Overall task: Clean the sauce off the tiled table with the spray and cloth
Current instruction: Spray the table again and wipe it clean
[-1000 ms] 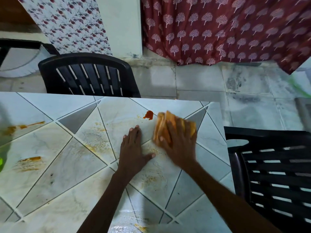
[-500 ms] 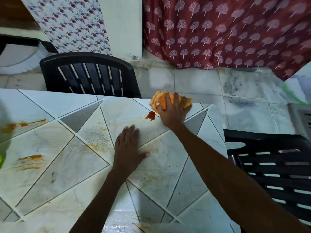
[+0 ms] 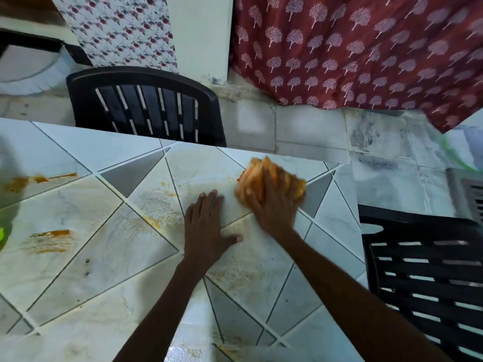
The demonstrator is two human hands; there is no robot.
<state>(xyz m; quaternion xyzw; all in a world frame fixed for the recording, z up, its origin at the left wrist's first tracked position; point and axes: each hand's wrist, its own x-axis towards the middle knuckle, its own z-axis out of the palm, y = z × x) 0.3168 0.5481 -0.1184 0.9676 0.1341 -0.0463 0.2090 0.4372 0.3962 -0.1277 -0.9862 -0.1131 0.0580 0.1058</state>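
The tiled table [image 3: 109,257] is pale marble-look with grey triangles. My right hand [image 3: 274,205] presses a bunched orange cloth [image 3: 254,178] onto the tiles near the far edge, its fingers curled over the cloth. My left hand [image 3: 205,226] lies flat on the table just left of it, fingers straight. Orange sauce streaks [image 3: 49,240] and another smear [image 3: 36,178] sit on the left part of the table. Faint orange residue [image 3: 159,205] spreads over the middle tiles. A blurred green-and-grey shape [image 3: 4,231] at the left edge may be the spray bottle.
A black plastic chair [image 3: 143,105] stands behind the far table edge. A second black chair [image 3: 428,283] stands at the right. A dark red patterned curtain [image 3: 352,56] hangs behind, above the tiled floor [image 3: 313,129].
My right hand pulled the cloth back from the far edge, down and left over the red sauce blob, which no longer shows. My left hand stayed put.
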